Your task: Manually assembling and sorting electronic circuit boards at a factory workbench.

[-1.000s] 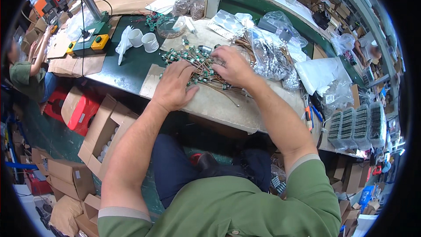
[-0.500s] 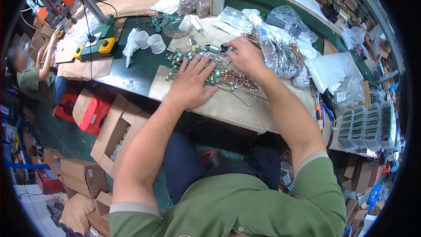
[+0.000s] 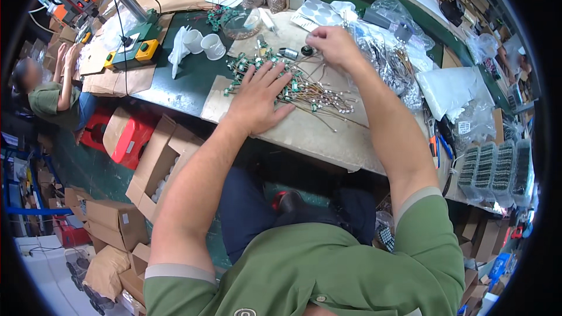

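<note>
A heap of small green circuit boards with brown wires lies on the cardboard-covered bench top. My left hand rests palm down on the heap's left side, fingers spread and holding nothing. Beyond the heap, my right hand has thumb and fingertips drawn together in a pinch. Whatever may be between those fingertips is too small to tell. Close by the right fingertips stand a small black round part and a silvery metal cylinder. To the right of that hand lies a clear bag of wired parts.
Two white plastic cups and a white glove lie at the left. Behind is a clear round dish. Tools with coloured handles and clear trays sit at the right. A co-worker is at the far left.
My right hand has moved away from the round black part, up and to the right, so that part now shows fully. My left hand stays spread on the heap. The view has shifted slightly.
</note>
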A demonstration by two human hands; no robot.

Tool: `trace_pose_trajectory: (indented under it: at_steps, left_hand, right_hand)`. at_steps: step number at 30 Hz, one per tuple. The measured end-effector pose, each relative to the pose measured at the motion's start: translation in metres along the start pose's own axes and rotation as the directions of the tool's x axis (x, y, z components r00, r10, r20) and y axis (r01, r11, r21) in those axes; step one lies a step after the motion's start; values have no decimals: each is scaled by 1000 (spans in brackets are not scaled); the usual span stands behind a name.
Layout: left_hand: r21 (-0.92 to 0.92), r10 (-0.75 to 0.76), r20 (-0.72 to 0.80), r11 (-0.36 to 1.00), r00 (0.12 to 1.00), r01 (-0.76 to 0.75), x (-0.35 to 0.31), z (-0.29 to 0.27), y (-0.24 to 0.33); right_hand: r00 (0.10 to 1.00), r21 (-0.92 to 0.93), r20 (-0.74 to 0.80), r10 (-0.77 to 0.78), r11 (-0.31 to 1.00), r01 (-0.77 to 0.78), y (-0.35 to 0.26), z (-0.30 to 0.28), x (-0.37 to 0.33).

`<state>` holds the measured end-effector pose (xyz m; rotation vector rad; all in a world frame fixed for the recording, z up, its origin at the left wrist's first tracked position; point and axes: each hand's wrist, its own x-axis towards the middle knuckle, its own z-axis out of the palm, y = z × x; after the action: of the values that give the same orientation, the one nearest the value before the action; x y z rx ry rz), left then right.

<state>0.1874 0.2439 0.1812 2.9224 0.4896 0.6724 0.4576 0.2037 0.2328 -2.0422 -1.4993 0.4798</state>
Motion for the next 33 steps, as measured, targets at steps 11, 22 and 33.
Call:
trace_pose_trajectory:
  at_steps: [11,22,33]
  left_hand:
    - [-4,-6,25,1000,1000,6,-2,-2,6]
    - [-20,-3,13,1000,1000,4,-2,-3,9]
    - [-9,3,6,1000,1000,-3,1,-1,7]
  right_hand:
    - [994,-80,-74,-77,994,71,17,22,29]
    - [975,-97,-114,-191,979,181,17,20,20]
    - [927,-159,-151,-343,934,320,44,33,29]
